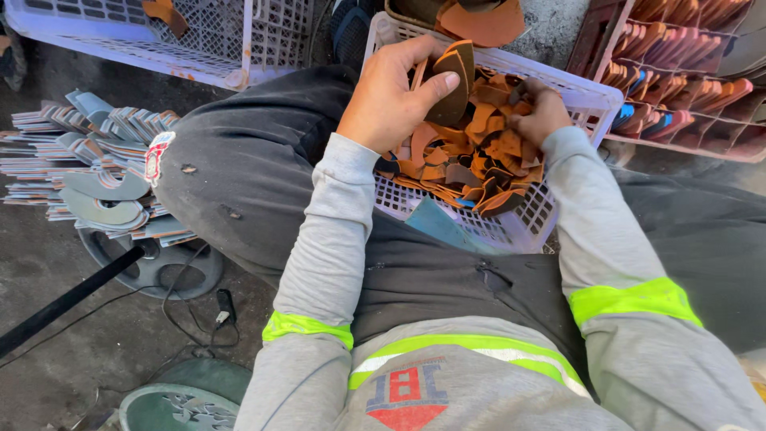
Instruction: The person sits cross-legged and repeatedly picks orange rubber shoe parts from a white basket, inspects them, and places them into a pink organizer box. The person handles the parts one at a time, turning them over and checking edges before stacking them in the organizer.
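Note:
A white plastic basket [594,100] rests between my knees, filled with several curved orange-and-brown cut pieces [479,164]. My left hand [391,100] holds a small stack of these brown pieces [453,84] upright over the basket's left side, thumb pressed on the front piece. My right hand [542,113] reaches down into the pile at the basket's right side, its fingers curled among the pieces. Whether it grips one is hidden.
Stacks of grey curved flat parts [104,172] lie at my left on the floor. A white lattice crate [239,40] stands at the back left. A rack of orange and blue pieces [686,88] is at the right. A black rod [68,299] and cable cross the floor.

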A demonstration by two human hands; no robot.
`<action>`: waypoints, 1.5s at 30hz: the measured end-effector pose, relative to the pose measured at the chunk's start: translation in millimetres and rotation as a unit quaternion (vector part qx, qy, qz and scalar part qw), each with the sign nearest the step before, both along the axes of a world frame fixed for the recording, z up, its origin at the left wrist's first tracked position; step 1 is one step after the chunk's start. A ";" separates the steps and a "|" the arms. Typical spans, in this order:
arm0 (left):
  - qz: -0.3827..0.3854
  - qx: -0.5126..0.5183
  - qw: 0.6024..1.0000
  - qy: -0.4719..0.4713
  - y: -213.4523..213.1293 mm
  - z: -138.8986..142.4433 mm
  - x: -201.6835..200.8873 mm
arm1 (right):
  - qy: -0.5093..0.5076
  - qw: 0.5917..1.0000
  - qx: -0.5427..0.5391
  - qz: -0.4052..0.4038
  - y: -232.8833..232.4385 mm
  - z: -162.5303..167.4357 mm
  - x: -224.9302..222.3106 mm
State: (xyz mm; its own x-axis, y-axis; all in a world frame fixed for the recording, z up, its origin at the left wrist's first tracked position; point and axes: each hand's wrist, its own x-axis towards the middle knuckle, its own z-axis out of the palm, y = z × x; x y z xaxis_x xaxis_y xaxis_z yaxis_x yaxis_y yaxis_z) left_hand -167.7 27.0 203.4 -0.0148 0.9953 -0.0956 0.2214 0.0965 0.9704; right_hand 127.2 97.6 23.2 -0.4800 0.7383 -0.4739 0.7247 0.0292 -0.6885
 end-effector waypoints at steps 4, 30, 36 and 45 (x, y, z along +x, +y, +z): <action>-0.001 -0.023 1.000 0.015 0.8 2.1 1.5 | -0.069 0.996 -0.052 0.018 2.1 3.5 18.7; 0.035 0.017 0.999 -0.016 1.7 14.9 -5.0 | -0.350 0.898 -0.064 0.259 -22.1 20.4 -31.3; 0.137 -0.096 0.975 -0.144 -17.8 51.9 -28.6 | -0.172 0.963 0.081 0.191 -30.6 22.0 -76.8; 0.169 -0.076 0.975 -0.125 -13.2 72.4 -35.9 | -0.027 0.975 0.053 0.213 -9.4 7.5 -195.4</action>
State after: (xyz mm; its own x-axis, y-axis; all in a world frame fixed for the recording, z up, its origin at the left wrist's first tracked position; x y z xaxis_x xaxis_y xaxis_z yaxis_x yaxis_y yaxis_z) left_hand -203.6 13.7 275.8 -0.2963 0.9118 -0.2842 -0.0898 0.2697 0.9588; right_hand -68.2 88.2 30.7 -0.7305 0.5234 -0.4387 0.6661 0.4043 -0.6268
